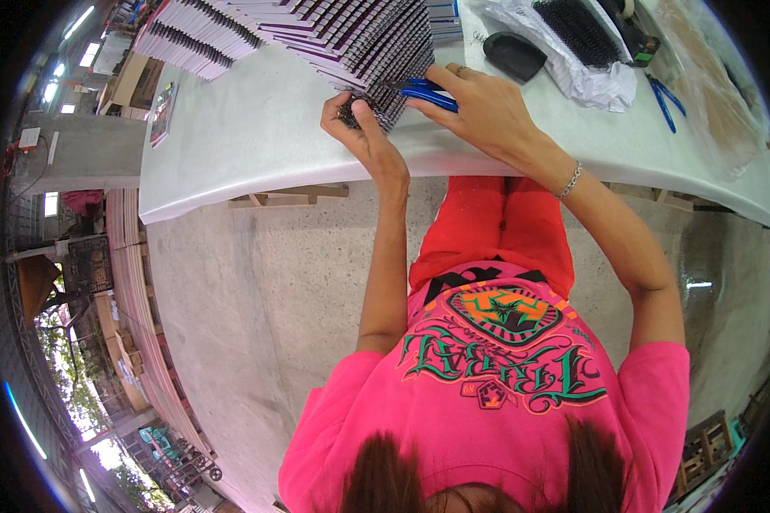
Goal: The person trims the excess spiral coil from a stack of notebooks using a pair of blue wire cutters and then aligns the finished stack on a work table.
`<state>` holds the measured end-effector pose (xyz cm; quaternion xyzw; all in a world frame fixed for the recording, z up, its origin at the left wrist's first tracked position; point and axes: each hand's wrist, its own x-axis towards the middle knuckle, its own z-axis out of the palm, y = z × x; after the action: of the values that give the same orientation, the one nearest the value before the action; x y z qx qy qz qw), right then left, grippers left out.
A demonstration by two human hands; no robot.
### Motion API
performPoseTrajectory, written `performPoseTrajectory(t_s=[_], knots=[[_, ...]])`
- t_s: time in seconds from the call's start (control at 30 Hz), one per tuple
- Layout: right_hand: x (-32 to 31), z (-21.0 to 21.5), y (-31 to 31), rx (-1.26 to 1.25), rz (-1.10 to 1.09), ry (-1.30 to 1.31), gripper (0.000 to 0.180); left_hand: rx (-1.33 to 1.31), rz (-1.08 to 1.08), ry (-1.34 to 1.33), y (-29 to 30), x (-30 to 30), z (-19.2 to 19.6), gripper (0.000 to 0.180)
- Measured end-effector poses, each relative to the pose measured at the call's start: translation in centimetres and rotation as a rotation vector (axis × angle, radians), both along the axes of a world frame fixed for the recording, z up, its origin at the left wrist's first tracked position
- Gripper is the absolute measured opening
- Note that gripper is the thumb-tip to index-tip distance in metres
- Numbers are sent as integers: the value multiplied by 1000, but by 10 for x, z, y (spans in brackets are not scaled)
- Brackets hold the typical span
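My right hand is closed round blue-handled pliers, whose dark jaws point left at the coil edges of a big stack of spiral-bound notebooks. At the near end of that stack, my left hand curls its fingers and thumb around dark wire coils. Whether those coils belong to one notebook or several I cannot tell. The pliers' tips are close to the coils; contact between them is not clear.
Another group of spiral-bound notebooks lies at the far left of the white table. To the right are a black rounded object, black coils on white wrapping, a second pair of blue pliers and clear plastic.
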<state>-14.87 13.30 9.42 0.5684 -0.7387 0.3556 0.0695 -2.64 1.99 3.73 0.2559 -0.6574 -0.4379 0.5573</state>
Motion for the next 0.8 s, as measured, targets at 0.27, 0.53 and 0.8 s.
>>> performPoseTrajectory(t_s=[0.27, 0.53, 0.8], knots=[[-4, -11, -2, -109, -13, 190, 48, 131, -90, 193, 11, -4, 1, 43], [-3, -11, -7, -145, 5, 243, 45, 36, -34, 26, 3, 2, -11, 42], [3, -11, -9, 28, 34, -4, 44, 15, -9, 25, 0, -1, -16, 39]])
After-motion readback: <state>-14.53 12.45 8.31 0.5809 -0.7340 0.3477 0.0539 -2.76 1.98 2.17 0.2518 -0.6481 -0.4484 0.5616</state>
